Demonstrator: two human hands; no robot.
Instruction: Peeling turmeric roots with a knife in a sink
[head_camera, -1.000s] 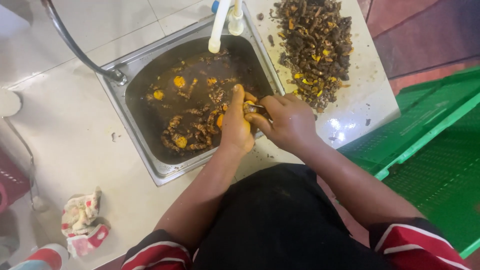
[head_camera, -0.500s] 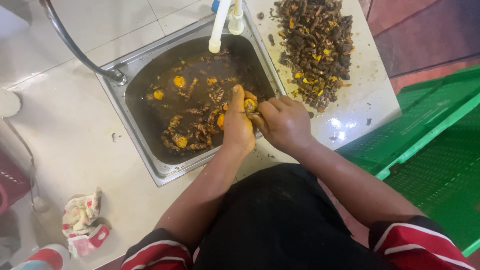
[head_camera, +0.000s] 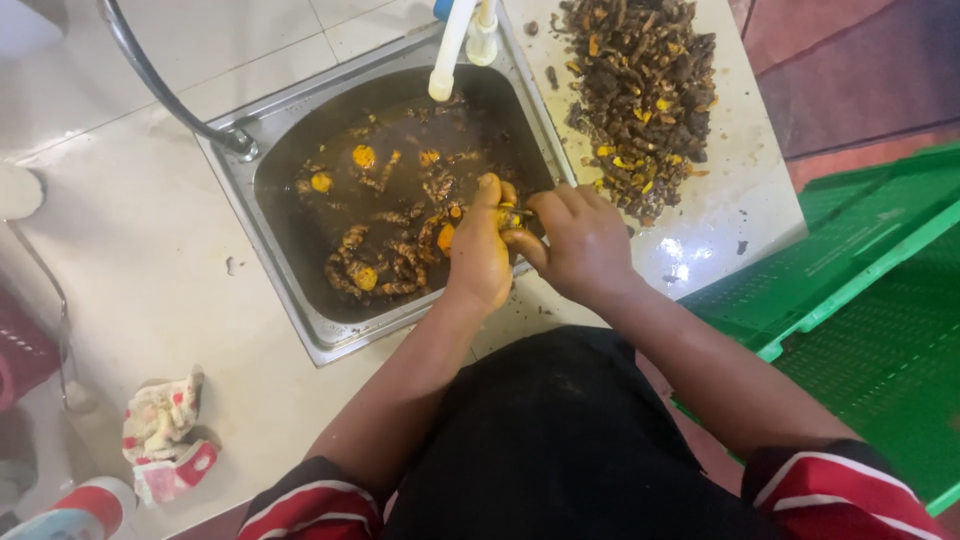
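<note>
Over the right edge of a steel sink, my left hand and my right hand meet on one small orange-yellow root piece. Both hands pinch it between thumb and fingers; most of the piece is hidden by them. The sink holds dark muddy water with several knobbly brown roots and cut orange pieces. A white tap spout hangs over the back of the basin.
A heap of dark peelings with yellow bits lies on the wet white counter right of the sink. Green plastic crates stand at the right. A crumpled red-and-white cloth lies at the lower left. A curved metal hose crosses the back.
Both hands stay at the sink's right edge on the root piece; the fingers have shifted slightly around it. Nothing else has moved.
</note>
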